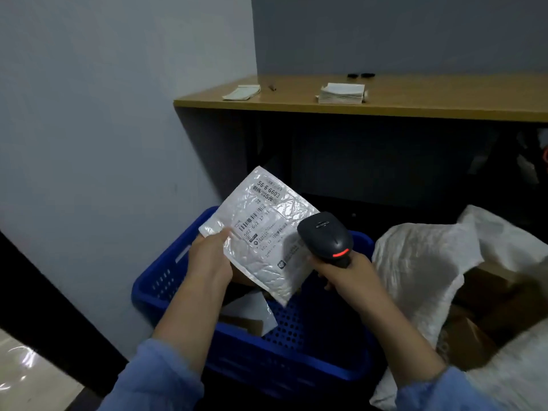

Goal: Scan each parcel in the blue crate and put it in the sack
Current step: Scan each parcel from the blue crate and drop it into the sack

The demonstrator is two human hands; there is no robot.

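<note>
My left hand (211,256) pinches the lower left edge of a white bubble-mailer parcel (261,232) and holds it label-up above the blue crate (166,280). The label shows a barcode and printed numbers. My right hand (348,272) grips the handle of a black barcode scanner (326,235), whose head points at the parcel's right side; a red light glows on its back. Inside the crate lie a white parcel (252,311) and a brown cardboard one (241,323). The white woven sack (421,262) stands open at the right with brown boxes (471,339) inside.
A wooden desk (415,105) runs across the back, bearing a stack of labels (341,93), a paper pad (241,91) and small dark items (361,75). A grey wall is at the left. Dark space lies under the desk.
</note>
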